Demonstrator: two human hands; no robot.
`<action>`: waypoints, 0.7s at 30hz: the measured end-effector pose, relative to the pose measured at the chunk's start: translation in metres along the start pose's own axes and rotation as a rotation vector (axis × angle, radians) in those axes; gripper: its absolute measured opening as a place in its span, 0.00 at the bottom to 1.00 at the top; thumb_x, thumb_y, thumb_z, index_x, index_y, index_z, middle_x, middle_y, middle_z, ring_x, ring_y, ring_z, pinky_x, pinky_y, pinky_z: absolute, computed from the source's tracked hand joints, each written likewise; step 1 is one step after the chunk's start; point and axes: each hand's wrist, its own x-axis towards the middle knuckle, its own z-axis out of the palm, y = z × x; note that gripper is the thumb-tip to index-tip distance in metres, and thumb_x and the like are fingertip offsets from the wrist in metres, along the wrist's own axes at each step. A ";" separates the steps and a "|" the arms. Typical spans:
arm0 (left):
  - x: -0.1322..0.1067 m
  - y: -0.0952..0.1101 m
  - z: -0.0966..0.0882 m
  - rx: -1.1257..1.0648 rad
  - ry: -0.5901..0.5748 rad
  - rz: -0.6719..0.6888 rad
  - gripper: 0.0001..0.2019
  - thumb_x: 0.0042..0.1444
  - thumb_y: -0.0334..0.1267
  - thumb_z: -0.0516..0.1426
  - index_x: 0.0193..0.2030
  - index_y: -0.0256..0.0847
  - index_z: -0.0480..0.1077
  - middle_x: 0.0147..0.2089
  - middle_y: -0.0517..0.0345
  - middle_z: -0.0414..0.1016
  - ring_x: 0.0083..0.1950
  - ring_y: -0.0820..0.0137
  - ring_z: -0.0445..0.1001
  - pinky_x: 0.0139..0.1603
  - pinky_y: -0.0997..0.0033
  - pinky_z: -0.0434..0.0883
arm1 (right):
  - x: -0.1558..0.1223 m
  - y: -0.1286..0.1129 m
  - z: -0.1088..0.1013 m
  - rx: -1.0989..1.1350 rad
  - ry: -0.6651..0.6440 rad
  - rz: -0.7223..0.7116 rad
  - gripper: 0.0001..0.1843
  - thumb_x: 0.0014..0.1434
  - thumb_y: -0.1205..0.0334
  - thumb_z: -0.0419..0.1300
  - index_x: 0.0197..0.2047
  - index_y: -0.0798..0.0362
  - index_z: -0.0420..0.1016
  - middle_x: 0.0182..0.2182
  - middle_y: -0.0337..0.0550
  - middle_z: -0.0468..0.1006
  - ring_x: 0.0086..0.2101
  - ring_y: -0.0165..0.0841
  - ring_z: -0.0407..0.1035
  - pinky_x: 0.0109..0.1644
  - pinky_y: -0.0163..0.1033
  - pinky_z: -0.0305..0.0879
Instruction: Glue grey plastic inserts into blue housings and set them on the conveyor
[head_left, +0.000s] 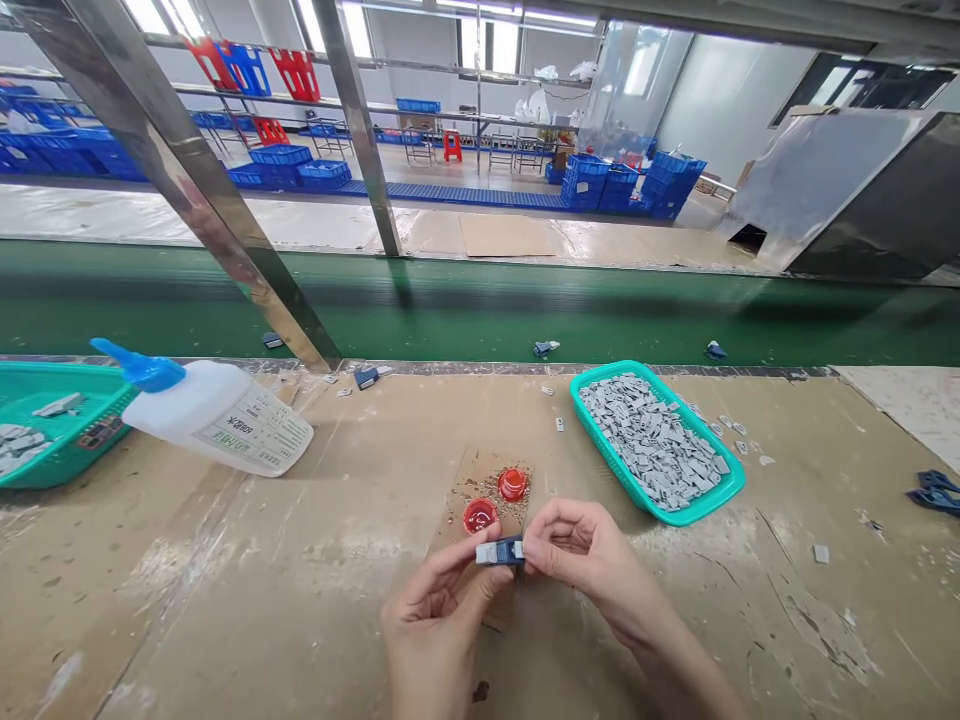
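A small dark blue and light grey plastic part (501,551) is pinched between the thumb and index finger of my left hand (442,600). At its right end, the closed fingertips of my right hand (574,550) press a small light grey piece (518,550) against it; the fingers partly cover this piece. Just beyond my hands, two red caps (480,515) lie on a stained strip of cardboard (469,480), the nearer one with shiny liquid in it. To the right stands a turquoise basket (660,512) heaped with small grey pieces (652,440).
A white squeeze bottle (225,415) with a blue nozzle lies tilted at the left by another turquoise basket (67,470). Several blue-grey parts, one of them here (546,348), sit on or beside the green conveyor belt (465,310). A metal post (202,210) rises at left. Dark blue scissor-like handles (936,492) lie far right.
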 end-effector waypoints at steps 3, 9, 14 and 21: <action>0.001 0.000 -0.001 0.058 -0.045 0.017 0.13 0.35 0.32 0.69 0.32 0.45 0.80 0.37 0.54 0.81 0.42 0.60 0.79 0.43 0.70 0.76 | 0.000 0.000 0.000 -0.019 -0.042 0.002 0.16 0.53 0.52 0.65 0.31 0.54 0.67 0.23 0.37 0.73 0.26 0.28 0.65 0.31 0.31 0.58; 0.010 -0.004 -0.004 0.119 -0.130 0.011 0.13 0.37 0.35 0.68 0.34 0.44 0.80 0.39 0.51 0.80 0.42 0.57 0.78 0.43 0.66 0.77 | 0.003 0.006 -0.001 0.011 -0.143 0.069 0.18 0.53 0.47 0.63 0.37 0.53 0.67 0.29 0.39 0.73 0.28 0.29 0.66 0.20 0.26 0.53; 0.019 -0.006 -0.002 0.120 -0.161 0.003 0.14 0.38 0.34 0.68 0.36 0.42 0.79 0.39 0.50 0.80 0.43 0.59 0.78 0.44 0.68 0.76 | 0.007 0.009 -0.006 0.100 -0.138 0.050 0.18 0.53 0.48 0.64 0.34 0.54 0.67 0.31 0.42 0.74 0.30 0.29 0.68 0.20 0.25 0.57; 0.035 0.016 0.025 0.229 -0.264 0.067 0.11 0.40 0.35 0.67 0.35 0.42 0.80 0.40 0.52 0.80 0.43 0.59 0.78 0.41 0.70 0.77 | 0.013 -0.012 -0.011 0.218 -0.056 0.042 0.20 0.50 0.47 0.66 0.32 0.54 0.65 0.30 0.40 0.74 0.29 0.28 0.68 0.20 0.25 0.58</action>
